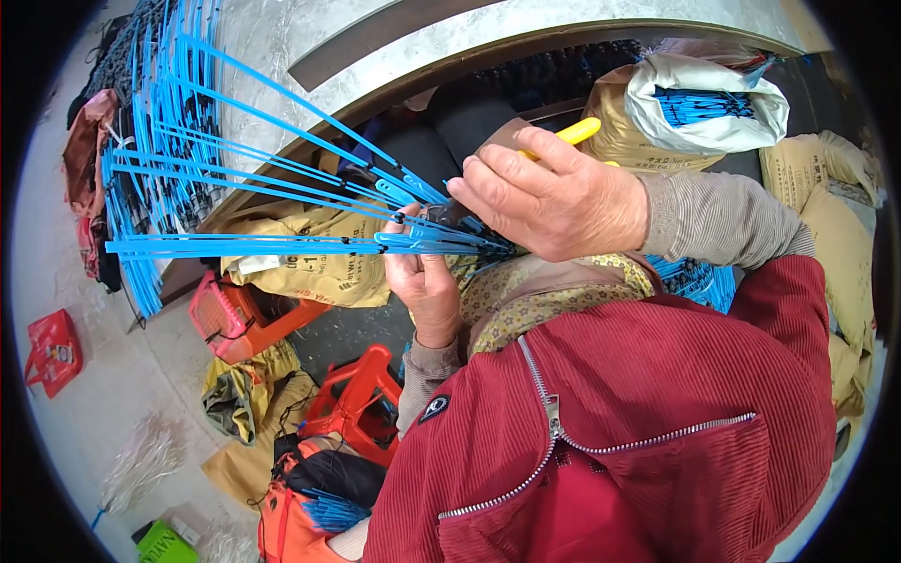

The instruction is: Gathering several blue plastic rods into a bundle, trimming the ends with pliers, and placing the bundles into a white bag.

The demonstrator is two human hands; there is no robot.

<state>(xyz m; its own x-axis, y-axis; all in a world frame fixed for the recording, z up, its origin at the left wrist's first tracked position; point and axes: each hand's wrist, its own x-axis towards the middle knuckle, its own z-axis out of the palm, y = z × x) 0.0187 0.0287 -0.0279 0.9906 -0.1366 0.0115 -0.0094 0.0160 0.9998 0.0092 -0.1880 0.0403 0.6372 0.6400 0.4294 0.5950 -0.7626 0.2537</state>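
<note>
My left hand (427, 291) is closed around the near ends of a fanned bundle of long, thin blue plastic rods (253, 246). Small black pieces sit along the rods close to that hand. Directly beside it, my right hand (563, 202) is closed on a hand tool with yellow handles (574, 132); one handle sticks up past the thumb side. The tool's working end is mostly hidden by my fingers and the rods, so I cannot tell whether it is pliers or cutters. The near ends of the rods reach down over the patterned yellow cloth (526, 310) on my lap.
A grey table (253, 61) curves across the far side, with a heap of blue rods (178, 103) at its left. An open white sack (648, 84) of blue pieces stands far right, near tan sacks (831, 225). Red plastic stools (361, 399) and an orange bag (291, 525) are lower left.
</note>
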